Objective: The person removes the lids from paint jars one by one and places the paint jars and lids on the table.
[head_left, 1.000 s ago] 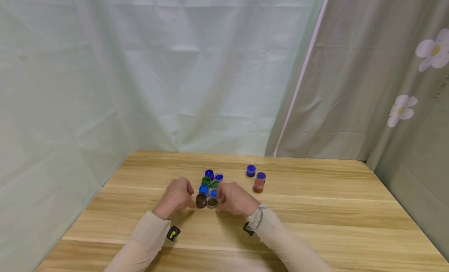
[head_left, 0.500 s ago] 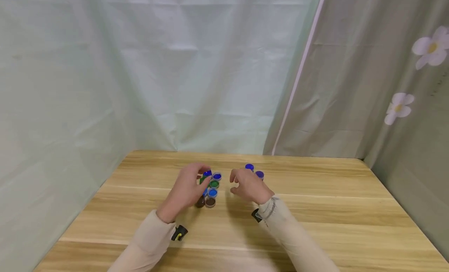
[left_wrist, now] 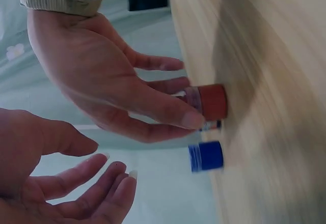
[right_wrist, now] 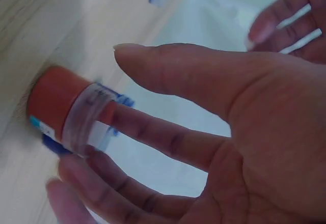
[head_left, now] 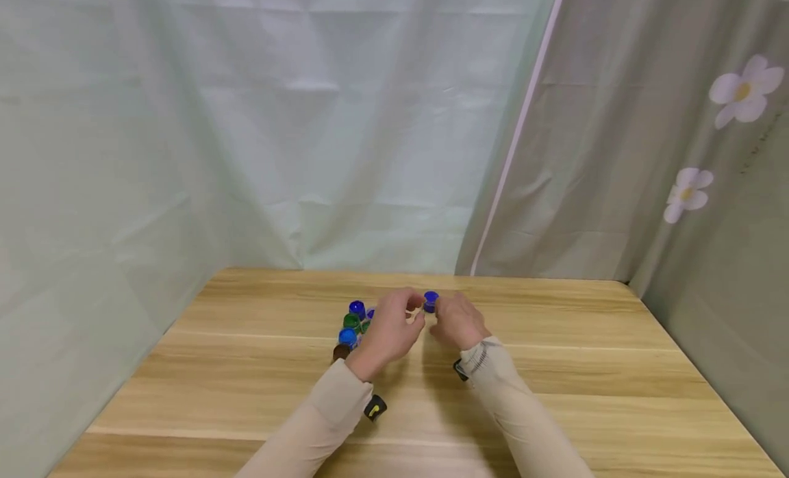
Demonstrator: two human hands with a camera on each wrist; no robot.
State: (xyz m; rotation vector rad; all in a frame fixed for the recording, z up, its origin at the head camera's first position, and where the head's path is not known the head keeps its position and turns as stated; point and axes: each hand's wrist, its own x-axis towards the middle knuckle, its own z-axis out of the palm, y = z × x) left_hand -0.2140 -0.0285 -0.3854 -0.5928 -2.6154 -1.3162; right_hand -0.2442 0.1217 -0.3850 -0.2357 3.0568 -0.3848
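My right hand (head_left: 457,320) is at an orange-red paint jar (right_wrist: 53,99) with a clear lid. In the right wrist view its index finger lies against the lid side, while the thumb stands apart from the jar. Part of a blue jar shows behind it. My left hand (head_left: 394,327) is just left of an upright blue paint jar (head_left: 431,302); its fingers are loosely bent with a gap between thumb and fingertips, and they hold nothing. In the left wrist view a space separates the left hand (left_wrist: 66,178) from the blue jar (left_wrist: 206,156).
Left of my left hand stands a column of paint jars: dark blue (head_left: 357,309), green (head_left: 351,322), bright blue (head_left: 348,337) and dark brown (head_left: 341,353). The row beside them is mostly hidden by the hand. Curtains (head_left: 345,156) hang behind the wooden table (head_left: 555,396).
Both hands have left the cluster of jars. My right hand has moved right to the orange-red jar, and my left hand has followed rightward to beside the blue jar.
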